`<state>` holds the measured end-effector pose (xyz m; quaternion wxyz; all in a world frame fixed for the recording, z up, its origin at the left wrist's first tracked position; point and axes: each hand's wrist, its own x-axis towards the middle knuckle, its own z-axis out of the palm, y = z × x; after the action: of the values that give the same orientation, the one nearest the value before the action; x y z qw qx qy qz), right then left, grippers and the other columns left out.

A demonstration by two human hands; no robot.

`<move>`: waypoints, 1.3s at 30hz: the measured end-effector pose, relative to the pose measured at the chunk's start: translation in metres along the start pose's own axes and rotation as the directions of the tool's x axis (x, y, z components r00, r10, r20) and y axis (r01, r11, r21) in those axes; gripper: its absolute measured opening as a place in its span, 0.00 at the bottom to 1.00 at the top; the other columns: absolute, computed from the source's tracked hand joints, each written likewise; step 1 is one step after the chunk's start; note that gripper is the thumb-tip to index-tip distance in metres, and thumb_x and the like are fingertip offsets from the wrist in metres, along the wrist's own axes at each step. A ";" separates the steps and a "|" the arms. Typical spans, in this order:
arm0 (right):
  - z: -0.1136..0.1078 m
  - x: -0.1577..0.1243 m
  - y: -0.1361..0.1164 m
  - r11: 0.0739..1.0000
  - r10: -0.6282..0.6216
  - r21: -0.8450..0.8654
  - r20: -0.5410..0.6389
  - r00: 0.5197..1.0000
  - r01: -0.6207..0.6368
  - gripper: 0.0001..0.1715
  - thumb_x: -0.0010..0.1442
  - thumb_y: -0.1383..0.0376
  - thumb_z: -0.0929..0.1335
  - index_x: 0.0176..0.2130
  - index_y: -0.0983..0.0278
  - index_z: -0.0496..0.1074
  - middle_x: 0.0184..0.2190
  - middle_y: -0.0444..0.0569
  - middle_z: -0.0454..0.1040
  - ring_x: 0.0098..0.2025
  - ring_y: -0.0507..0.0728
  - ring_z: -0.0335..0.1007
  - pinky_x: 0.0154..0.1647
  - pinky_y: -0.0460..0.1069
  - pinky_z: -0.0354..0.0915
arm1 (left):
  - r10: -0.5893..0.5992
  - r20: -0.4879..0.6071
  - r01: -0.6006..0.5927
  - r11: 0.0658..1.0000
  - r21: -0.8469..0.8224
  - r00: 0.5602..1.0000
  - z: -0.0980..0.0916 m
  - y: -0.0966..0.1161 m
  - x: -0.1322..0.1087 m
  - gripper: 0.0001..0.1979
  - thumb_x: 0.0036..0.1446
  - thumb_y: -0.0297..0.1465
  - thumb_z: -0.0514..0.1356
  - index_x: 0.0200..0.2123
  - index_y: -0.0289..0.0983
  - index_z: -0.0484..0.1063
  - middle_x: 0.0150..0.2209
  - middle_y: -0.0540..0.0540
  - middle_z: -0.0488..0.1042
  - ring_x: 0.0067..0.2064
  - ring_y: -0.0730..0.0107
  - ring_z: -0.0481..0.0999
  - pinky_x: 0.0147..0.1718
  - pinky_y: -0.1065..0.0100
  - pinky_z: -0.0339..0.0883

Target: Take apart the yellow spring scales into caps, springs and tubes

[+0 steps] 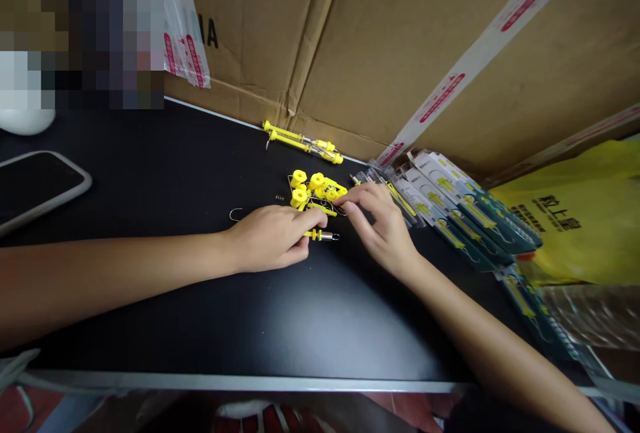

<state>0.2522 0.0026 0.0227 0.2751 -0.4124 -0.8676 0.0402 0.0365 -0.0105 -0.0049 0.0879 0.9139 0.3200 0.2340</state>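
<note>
My left hand point(275, 236) is closed around a spring scale point(323, 236) with a yellow body; its metal end and small wire loop stick out to the right, the rest hidden in my fist. My right hand point(377, 220) reaches to the right edge of a pile of yellow plastic parts point(299, 197), thumb and index finger slightly apart at a thin wire piece. Nothing shows clearly between them. Left of the pile lie a small spring point(279, 198) and, by my left wrist, a wire hook point(235, 214).
Two yellow spring scales point(303, 142) lie at the back against a big cardboard box point(400, 40). Printed packs point(450, 200) and a yellow bag point(575, 220) stand at the right. A phone point(43, 183) lies at the left on the black table point(280, 326).
</note>
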 end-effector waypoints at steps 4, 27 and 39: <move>-0.005 -0.016 -0.020 0.998 -0.048 0.050 0.094 0.994 0.044 0.11 0.61 0.60 0.65 0.42 0.61 0.70 0.39 0.51 0.71 0.42 0.58 0.64 0.45 0.55 0.59 | -0.002 -0.029 0.001 1.000 -0.012 1.000 -0.001 0.000 0.000 0.09 0.57 0.26 0.50 0.41 0.37 0.60 0.34 0.48 0.73 0.35 0.68 0.75 0.32 0.70 0.64; -0.011 -0.023 -0.026 0.744 0.315 0.641 -0.090 0.945 -0.187 0.12 0.58 0.60 0.68 0.37 0.60 0.60 0.36 0.50 0.74 0.34 0.55 0.74 0.25 0.48 0.69 | 0.160 -0.322 -0.189 0.980 -0.060 0.933 -0.005 -0.002 -0.005 0.21 0.59 0.27 0.52 0.55 0.42 0.58 0.24 0.58 0.70 0.26 0.77 0.69 0.35 0.73 0.63; 0.001 -0.028 -0.018 0.931 -0.364 0.031 0.052 0.930 0.363 0.20 0.57 0.70 0.66 0.50 0.59 0.64 0.51 0.54 0.70 0.49 0.58 0.69 0.45 0.55 0.68 | -0.003 -0.263 -0.098 0.924 -0.369 0.965 -0.009 -0.005 -0.002 0.12 0.61 0.29 0.53 0.47 0.37 0.65 0.44 0.50 0.73 0.34 0.81 0.73 0.32 0.79 0.65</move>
<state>0.2532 -0.0296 0.0144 0.2574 -0.2406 -0.9358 0.0094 0.0282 -0.0073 0.0006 0.2146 0.8487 0.2552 0.4105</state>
